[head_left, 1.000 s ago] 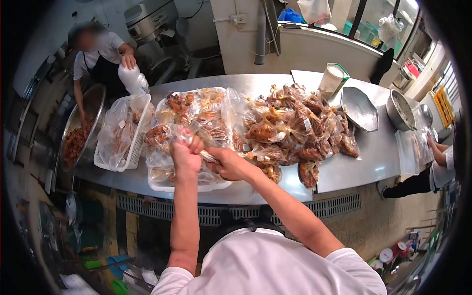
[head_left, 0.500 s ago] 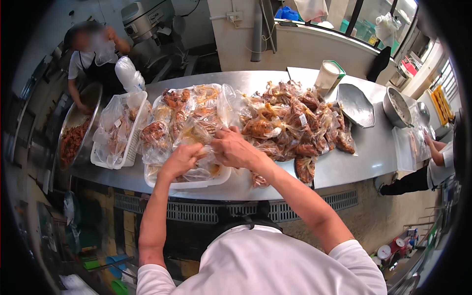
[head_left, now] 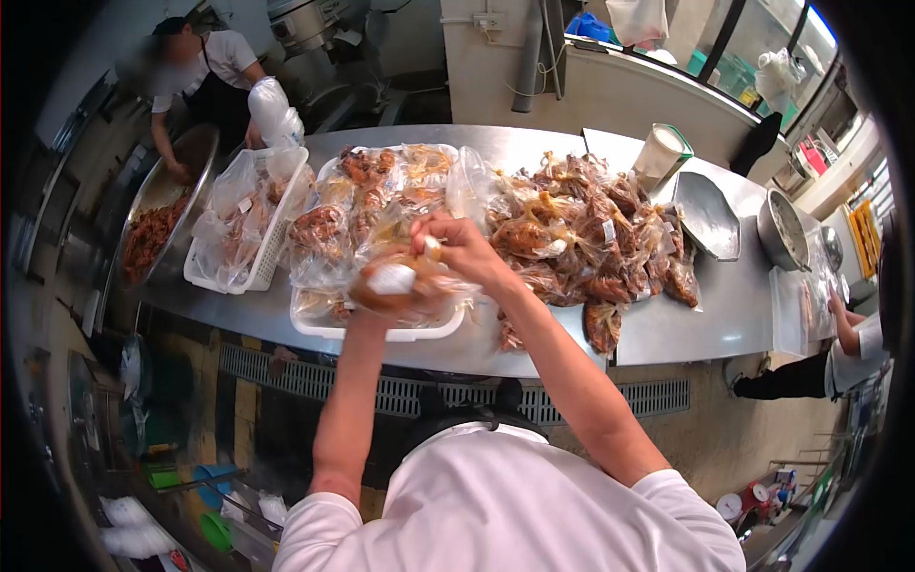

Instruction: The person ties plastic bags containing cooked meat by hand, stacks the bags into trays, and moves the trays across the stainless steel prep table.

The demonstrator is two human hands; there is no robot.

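Over the front of a white tray (head_left: 381,333) I hold a clear plastic bag of brownish food (head_left: 381,300), blurred by motion. My right hand (head_left: 459,254) is closed at the bag's upper end, with a small pale, yellowish bit showing between the fingers. Lower down, my left hand is mostly hidden behind the bag, its fingers smeared from view. More clear bags of reddish-brown meat (head_left: 329,229) fill the tray. To the right lies a heap of knotted bags of meat (head_left: 591,238) on the steel table (head_left: 667,334).
A white basket (head_left: 262,272) with bagged meat stands left, by a large metal bowl of meat (head_left: 152,238) where a co-worker (head_left: 224,76) reaches in. Rightward are a container of white contents (head_left: 662,153), a metal tray (head_left: 707,214), a steel bowl (head_left: 784,229) and another person (head_left: 858,334).
My hands were close together at the bag's top; now the right one is higher and the left lower, behind the swinging bag. The co-worker's raised hand has come down. The view has shifted slightly.
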